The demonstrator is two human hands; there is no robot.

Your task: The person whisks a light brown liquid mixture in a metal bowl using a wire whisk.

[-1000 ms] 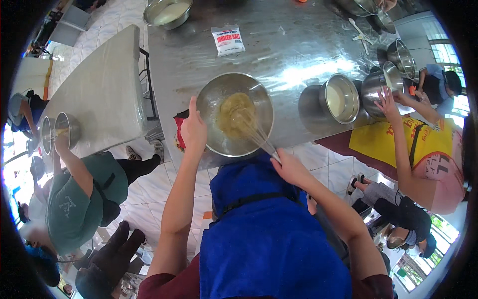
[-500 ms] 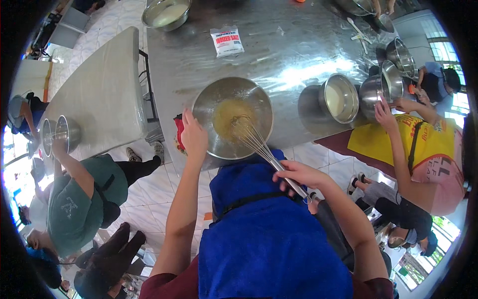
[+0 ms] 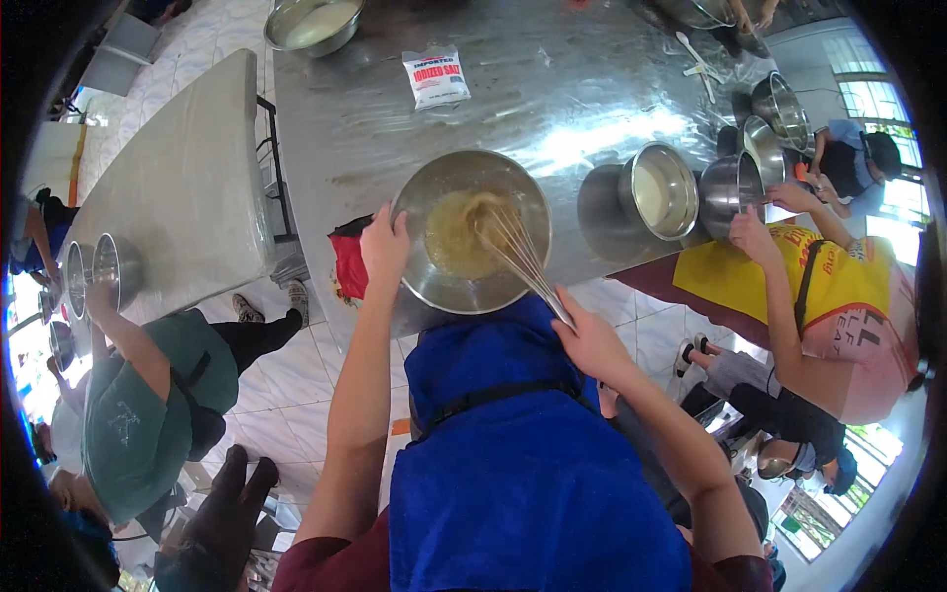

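Observation:
A wide stainless steel mixing bowl (image 3: 483, 168) sits at the near edge of the metal table, holding a cloudy yellowish liquid (image 3: 459, 242). My left hand (image 3: 385, 247) grips the bowl's left rim, thumb at the edge. Closed around the handle of a wire balloon whisk (image 3: 530, 264) is my right hand (image 3: 592, 340). The whisk leans up to the left, its wires dipped in the liquid and smeared by motion. A red and black packet (image 3: 347, 262) lies beside my left hand, partly covered by it.
On the table (image 3: 395, 138) lies a white packet (image 3: 435, 77). A steel bowl of pale liquid (image 3: 659, 192) stands to the right; another bowl (image 3: 311, 44) is far left. At right, a person in a yellow apron (image 3: 789, 271) handles a bowl (image 3: 728, 192). Left, a person in green (image 3: 158, 414) works.
My right hand has shifted up the whisk toward the bowl, and the whisk's wires have moved in the liquid. My left hand stays on the rim. The bowl has shifted slightly right, uncovering more red packet.

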